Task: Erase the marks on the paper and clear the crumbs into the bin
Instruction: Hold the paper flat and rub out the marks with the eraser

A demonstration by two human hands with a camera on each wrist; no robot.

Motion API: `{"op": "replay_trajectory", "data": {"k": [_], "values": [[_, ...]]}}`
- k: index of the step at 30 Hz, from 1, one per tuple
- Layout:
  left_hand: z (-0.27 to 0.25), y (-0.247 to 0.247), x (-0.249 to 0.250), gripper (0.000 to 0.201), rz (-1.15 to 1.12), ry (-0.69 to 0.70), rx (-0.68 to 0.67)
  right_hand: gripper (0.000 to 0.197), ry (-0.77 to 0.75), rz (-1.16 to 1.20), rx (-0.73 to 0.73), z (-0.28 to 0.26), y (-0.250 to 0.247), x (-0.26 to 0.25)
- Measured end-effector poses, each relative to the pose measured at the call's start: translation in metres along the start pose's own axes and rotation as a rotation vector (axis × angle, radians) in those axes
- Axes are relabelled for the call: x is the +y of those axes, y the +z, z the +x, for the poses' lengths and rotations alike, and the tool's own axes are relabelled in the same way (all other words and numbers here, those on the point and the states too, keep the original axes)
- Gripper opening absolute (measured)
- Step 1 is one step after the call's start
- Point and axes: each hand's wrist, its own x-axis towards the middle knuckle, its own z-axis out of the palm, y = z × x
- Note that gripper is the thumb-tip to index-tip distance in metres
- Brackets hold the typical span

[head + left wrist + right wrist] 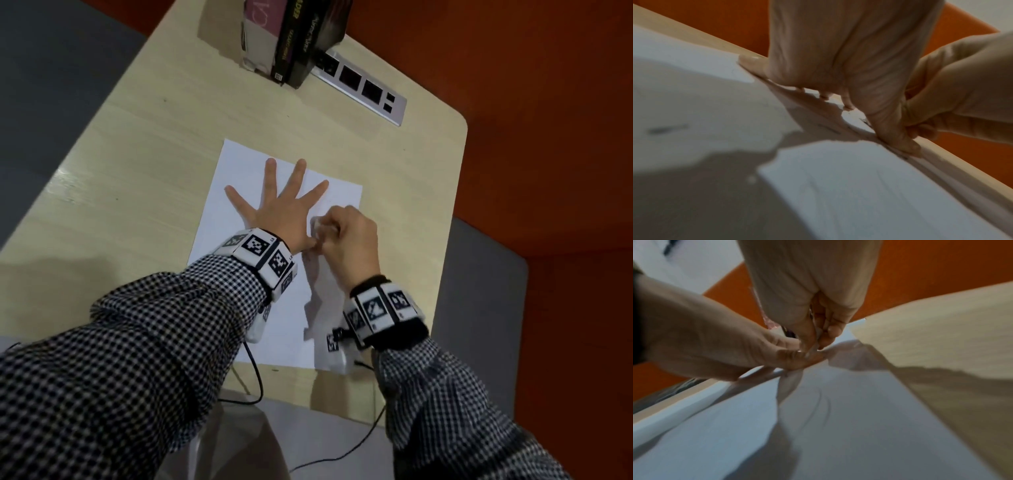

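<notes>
**Left hand pins the sheet, right hand works a small pale object on it**

The paper (274, 274) lies flat on the table (137, 154), toward its right edge. The left hand (281, 209) rests on the sheet with fingers straight and spread wide, holding nothing. Just beside its thumb, the right hand (352, 240) has its fingers curled around a small whitish object (320, 228), pressed to the paper; what it is cannot be told. Faint grey marks (663, 129) show on the sheet. Books (291, 37) and a socket strip (363, 87) sit at the far end.
</notes>
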Motion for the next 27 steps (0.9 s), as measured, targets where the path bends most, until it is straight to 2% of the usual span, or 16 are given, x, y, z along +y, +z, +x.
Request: {"op": "replay_trajectory", "data": {"k": [5,9,12,17,22,25,27], "values": [[0.002,0.002,0.0,0.101,-0.011,0.004,0.003,0.015,0.019,0.013,0.046,0.033,-0.003,-0.007],[0.001,0.002,-0.001,0.094,0.004,0.01,-0.003,0.01,-0.039,0.032,0.023,-0.009,0.004,-0.001],[0.0,-0.002,0.001,0.096,0.02,0.019,-0.021,0.007,-0.008,0.069,0.004,-0.003,0.003,0.002],[-0.025,-0.005,-0.014,0.123,0.133,0.074,-0.047,0.016,0.026,0.1,-0.055,0.004,-0.004,-0.002],[-0.049,0.014,-0.022,0.122,0.064,0.034,-0.041,0.015,-0.029,0.009,-0.026,0.002,-0.001,-0.001],[-0.046,0.015,-0.022,0.124,0.058,0.041,-0.041,0.01,-0.122,-0.038,0.026,-0.031,0.01,0.004],[-0.044,0.017,-0.023,0.123,0.066,0.044,-0.039,0.016,-0.139,-0.039,0.004,-0.058,0.012,0.002]]}}
